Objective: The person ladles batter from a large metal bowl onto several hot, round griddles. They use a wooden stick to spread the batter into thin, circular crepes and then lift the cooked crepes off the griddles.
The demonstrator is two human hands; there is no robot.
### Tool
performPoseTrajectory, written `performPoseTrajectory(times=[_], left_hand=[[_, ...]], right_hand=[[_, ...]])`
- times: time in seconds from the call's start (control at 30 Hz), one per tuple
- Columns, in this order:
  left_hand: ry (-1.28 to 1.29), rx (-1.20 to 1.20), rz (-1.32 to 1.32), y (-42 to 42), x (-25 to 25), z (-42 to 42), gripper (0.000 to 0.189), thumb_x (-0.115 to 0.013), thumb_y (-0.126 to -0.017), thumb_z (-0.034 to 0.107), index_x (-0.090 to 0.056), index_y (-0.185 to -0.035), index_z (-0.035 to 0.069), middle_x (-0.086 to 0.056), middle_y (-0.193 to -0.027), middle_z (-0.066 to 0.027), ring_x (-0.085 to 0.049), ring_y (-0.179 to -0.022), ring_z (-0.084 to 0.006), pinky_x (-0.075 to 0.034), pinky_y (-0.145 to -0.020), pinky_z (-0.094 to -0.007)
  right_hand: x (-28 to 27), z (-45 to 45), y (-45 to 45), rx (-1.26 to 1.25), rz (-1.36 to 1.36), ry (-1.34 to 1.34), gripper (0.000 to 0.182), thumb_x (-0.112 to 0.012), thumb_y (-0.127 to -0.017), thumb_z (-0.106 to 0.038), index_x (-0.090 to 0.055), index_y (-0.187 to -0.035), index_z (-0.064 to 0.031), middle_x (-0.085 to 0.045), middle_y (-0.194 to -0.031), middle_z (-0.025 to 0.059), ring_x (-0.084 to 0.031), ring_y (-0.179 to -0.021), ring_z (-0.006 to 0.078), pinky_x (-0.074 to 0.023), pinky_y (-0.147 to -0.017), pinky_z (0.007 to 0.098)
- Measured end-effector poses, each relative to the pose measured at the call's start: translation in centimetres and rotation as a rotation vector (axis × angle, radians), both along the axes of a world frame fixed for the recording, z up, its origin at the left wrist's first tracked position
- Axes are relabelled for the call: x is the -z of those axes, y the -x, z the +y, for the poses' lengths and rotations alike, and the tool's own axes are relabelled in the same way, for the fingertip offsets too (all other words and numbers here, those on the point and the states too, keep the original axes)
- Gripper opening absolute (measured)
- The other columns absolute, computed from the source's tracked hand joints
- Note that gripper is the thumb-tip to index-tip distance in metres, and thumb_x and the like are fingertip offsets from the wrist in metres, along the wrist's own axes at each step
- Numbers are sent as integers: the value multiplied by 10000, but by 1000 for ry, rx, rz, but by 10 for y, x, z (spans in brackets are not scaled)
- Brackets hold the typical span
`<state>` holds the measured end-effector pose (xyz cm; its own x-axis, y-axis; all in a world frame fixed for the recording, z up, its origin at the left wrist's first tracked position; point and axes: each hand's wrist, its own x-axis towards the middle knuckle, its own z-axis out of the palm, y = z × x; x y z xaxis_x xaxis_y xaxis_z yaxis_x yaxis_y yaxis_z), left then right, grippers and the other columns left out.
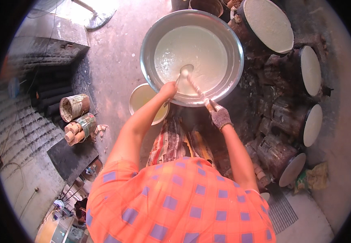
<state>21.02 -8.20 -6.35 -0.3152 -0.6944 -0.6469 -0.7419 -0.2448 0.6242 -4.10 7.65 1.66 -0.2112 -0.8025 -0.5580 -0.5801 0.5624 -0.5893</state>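
Observation:
A wide metal basin [237, 60] holds milky white liquid [193, 45]. My bare left hand [168, 89] is closed around the thin handle of a metal ladle [187, 66], whose bowl is over the liquid near the basin's front side. In a grey knit glove, my right hand [219, 116] grips a stick [197, 88] coated with pale material. The stick's whitish tip meets or overlaps the ladle's bowl; whether they touch is unclear. Below my left forearm, partly hidden, stands a pale bucket [133, 98] with yellowish liquid.
Along the right stand several dark, drum-like stoves [284, 117] with round white tops [312, 125]. To the left, a tipped bucket [75, 107] lies beside another container [88, 124] holding perforated clay-coloured cylinders [73, 130]. Black cylinders [54, 94] are stacked by the wall.

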Motion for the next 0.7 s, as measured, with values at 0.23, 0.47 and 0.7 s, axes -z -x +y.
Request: performPoseTrajectory(times=[0.23, 0.47, 0.7], left_hand=[[-657, -771, 526, 60, -56, 50, 159, -437, -918, 94, -555, -1009, 39, -492, -629, 11, -449, -473, -89, -376, -418, -260], [-307, -597, 957, 55, -297, 15, 321, -439, -933, 113, -451, -1246, 44, -454, -657, 15, -426, -470, -81, -335, -419, -224], [63, -271, 960, 8, -395, -3, 348, -420, -973, 141, -459, -1304, 43, -434, -649, 30, -389, -420, -47, -320, -374, -198]], right_hand=[[-40, 36, -54, 535, -569, -157, 417, -549, -892, -139, -554, -1308, -149, -614, -684, 57, -547, -460, 150, -472, -481, 293], [-201, -3, -45, 448, -636, 278, 516, -514, -936, -107, -419, -1428, -233, -552, -631, 2, -498, -434, 85, -415, -387, 258], [-266, 9, 13, 358, -216, 783, 296, -508, -950, -130, -586, -1220, -39, -656, -902, 105, -641, -748, 168, -527, -668, 295]])
